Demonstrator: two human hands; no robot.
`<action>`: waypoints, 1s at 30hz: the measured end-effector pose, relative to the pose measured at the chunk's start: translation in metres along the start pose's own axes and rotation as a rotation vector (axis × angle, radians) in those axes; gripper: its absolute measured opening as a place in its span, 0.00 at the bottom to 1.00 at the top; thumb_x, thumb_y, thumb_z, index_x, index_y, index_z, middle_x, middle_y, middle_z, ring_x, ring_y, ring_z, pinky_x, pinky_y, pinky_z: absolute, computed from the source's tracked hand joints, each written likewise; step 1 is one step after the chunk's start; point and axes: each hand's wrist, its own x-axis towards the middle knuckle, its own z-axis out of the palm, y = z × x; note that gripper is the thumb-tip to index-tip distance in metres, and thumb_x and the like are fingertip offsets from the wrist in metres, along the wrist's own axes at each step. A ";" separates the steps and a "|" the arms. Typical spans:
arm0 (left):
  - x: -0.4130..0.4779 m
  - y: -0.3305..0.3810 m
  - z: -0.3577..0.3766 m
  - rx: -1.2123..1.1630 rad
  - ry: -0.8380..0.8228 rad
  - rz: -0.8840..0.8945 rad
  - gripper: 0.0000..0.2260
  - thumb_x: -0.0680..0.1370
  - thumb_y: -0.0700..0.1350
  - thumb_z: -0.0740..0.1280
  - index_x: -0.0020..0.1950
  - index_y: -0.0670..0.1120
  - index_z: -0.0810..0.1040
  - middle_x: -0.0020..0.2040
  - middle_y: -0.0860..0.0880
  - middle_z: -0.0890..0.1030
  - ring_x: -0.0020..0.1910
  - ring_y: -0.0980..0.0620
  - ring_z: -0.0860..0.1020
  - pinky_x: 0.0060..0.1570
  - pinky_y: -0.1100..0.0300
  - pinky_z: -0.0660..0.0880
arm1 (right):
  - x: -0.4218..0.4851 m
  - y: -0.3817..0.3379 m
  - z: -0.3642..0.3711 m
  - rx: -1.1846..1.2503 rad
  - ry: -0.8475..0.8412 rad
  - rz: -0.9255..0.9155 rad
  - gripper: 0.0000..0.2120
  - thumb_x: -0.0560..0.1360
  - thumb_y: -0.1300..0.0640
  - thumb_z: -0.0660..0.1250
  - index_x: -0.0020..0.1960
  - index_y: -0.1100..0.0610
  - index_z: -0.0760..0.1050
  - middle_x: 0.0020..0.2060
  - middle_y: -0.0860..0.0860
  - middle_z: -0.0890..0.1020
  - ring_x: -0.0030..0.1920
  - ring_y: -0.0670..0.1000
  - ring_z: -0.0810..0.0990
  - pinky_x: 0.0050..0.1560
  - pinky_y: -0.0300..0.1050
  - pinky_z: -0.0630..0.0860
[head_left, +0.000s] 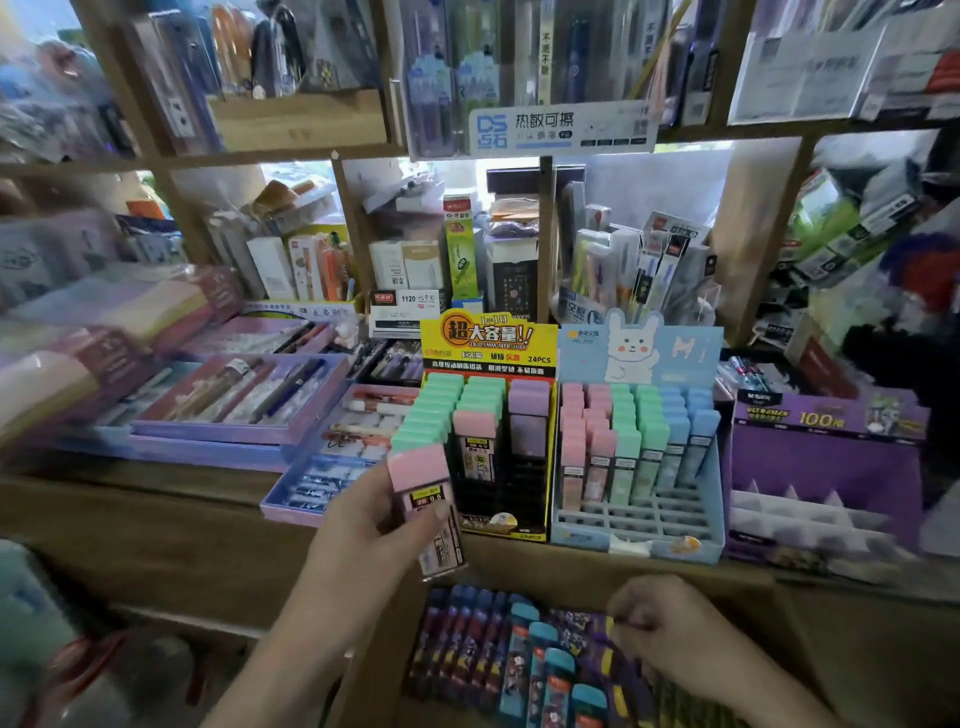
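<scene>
The pink-capped lead case (423, 493) is smooth plastic, with a matt pastel cap and a clear, glossy body. The yellow display box (488, 345) and the blue display box (639, 358) are printed card with a slight sheen. The shelf (156, 504) is matt brown wood.

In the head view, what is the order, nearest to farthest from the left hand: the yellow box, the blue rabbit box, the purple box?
1. Yellow box, just right of the left hand holding the pink case.
2. Blue rabbit box, further right.
3. Purple box, far right.
</scene>
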 end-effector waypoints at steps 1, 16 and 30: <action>0.007 0.006 -0.003 0.023 -0.022 0.038 0.15 0.77 0.42 0.72 0.58 0.61 0.81 0.52 0.56 0.87 0.51 0.58 0.84 0.45 0.63 0.81 | 0.001 0.002 -0.002 0.014 0.013 -0.007 0.03 0.77 0.56 0.73 0.50 0.54 0.81 0.37 0.55 0.87 0.32 0.46 0.82 0.39 0.44 0.78; 0.098 0.036 -0.006 0.479 -0.201 0.176 0.05 0.75 0.47 0.75 0.49 0.53 0.83 0.43 0.54 0.82 0.42 0.53 0.80 0.42 0.52 0.77 | 0.003 0.012 -0.008 -0.126 0.012 0.017 0.02 0.78 0.54 0.71 0.46 0.50 0.81 0.33 0.49 0.84 0.34 0.45 0.81 0.38 0.39 0.76; 0.107 0.026 0.000 0.778 -0.201 0.319 0.06 0.73 0.46 0.77 0.49 0.49 0.84 0.44 0.54 0.83 0.45 0.56 0.77 0.47 0.53 0.75 | -0.001 0.010 -0.006 -0.104 -0.015 0.021 0.01 0.78 0.52 0.72 0.50 0.48 0.81 0.39 0.49 0.87 0.38 0.44 0.85 0.42 0.40 0.80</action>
